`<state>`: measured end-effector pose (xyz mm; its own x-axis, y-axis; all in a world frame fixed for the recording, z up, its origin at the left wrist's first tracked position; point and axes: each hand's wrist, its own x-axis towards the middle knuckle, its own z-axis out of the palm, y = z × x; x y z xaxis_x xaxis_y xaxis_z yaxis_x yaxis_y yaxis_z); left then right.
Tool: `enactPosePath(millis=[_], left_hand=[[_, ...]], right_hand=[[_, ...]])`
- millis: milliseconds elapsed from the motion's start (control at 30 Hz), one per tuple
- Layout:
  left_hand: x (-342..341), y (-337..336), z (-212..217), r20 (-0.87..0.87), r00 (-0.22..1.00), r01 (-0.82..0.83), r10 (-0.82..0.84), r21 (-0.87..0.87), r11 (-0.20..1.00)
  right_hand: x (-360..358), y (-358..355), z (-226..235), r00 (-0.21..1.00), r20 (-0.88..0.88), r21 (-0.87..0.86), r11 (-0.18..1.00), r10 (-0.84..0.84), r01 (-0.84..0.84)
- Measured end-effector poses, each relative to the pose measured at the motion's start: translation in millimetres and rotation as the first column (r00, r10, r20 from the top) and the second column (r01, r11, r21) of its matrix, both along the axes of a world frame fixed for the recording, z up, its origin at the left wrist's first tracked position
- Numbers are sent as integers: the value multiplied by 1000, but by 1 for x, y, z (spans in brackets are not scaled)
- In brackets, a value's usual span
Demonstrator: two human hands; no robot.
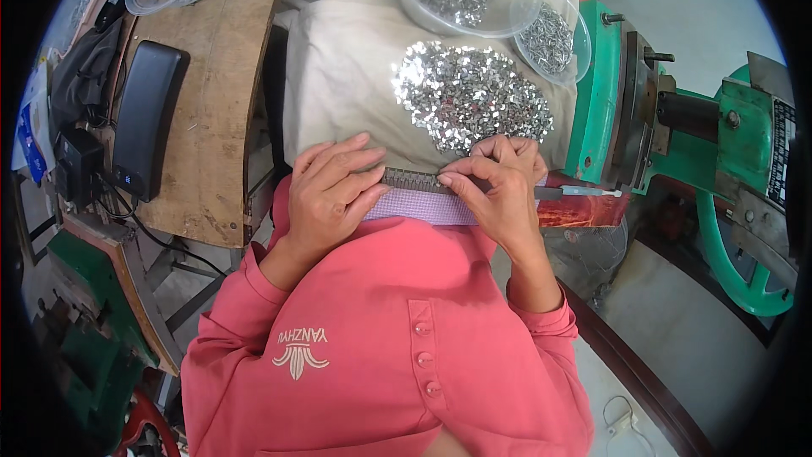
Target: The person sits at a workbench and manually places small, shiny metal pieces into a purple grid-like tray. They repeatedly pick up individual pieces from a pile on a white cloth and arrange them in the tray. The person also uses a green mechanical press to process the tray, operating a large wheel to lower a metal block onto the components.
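Two hands work over a cream cloth [338, 76], the landmark for everything else. Right of the cloth stands a green press machine [736, 144], and left of it a wooden table [211, 101] carrying a black box [145, 118]. At the cloth's far edge sit two clear bowls [499, 8] of small metal pieces. A loose heap of shiny metal pieces [469, 97] covers the cloth's middle, leaving bare fabric on its left half. At the cloth's near edge lies a narrow toothed metal strip [414, 179] on a lilac pad [423, 206], its long axis running left to right. The left hand [334, 190] lies flat, fingers spread, pressing the strip's left end. The right hand [499, 190] is curled, fingertips pinched at the strip, gripping a thin tool [575, 192] pointing right.
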<state>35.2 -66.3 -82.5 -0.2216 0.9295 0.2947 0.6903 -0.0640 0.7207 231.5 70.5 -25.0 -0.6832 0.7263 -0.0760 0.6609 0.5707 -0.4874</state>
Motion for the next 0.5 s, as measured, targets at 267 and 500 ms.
enactPosePath(millis=[267, 500], left_hand=[[0, 0, 1, 10, 1000, -4, 4, 5, 1000], [0, 2, 3, -19, 1000, -15, 15, 20, 1000]], right_hand=[[9, 5, -1, 1000, -16, -24, 1000, 19, -19], [7, 6, 0, 999, -18, -6, 1000, 28, -28]])
